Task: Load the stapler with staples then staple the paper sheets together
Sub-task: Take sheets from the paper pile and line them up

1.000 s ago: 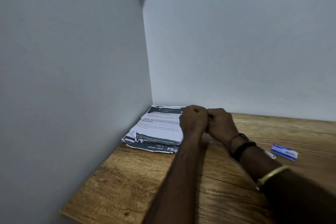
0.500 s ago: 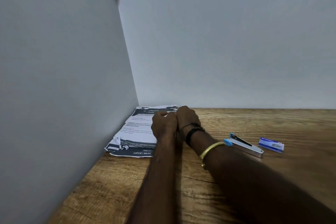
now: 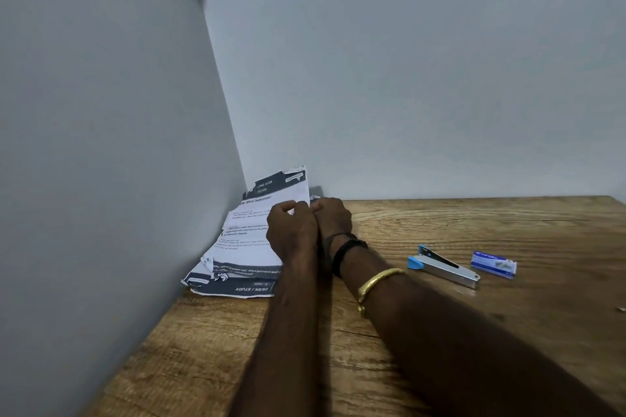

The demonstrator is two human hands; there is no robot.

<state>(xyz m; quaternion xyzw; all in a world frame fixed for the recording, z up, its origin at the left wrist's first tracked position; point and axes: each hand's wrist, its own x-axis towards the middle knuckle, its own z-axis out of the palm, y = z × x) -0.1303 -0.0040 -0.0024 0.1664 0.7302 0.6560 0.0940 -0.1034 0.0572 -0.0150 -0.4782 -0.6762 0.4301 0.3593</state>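
Paper stack (image 3: 233, 281) lies in the table (image 3: 440, 223) corner, against both walls. Left hand (image 3: 291, 230): fingers curled, pinching the right edge of the top sheet (image 3: 271, 203), whose far end is lifted. Right hand (image 3: 333, 217): curled, touching the left, pinching the same edge. Stapler (image 3: 443, 266) lies well to the right, with the staple box (image 3: 494, 264) just beside it.

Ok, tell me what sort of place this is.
Probably a home or office work corner: a wooden table set against plain grey walls, with printed paper sheets, a stapler and a box of staples on it.
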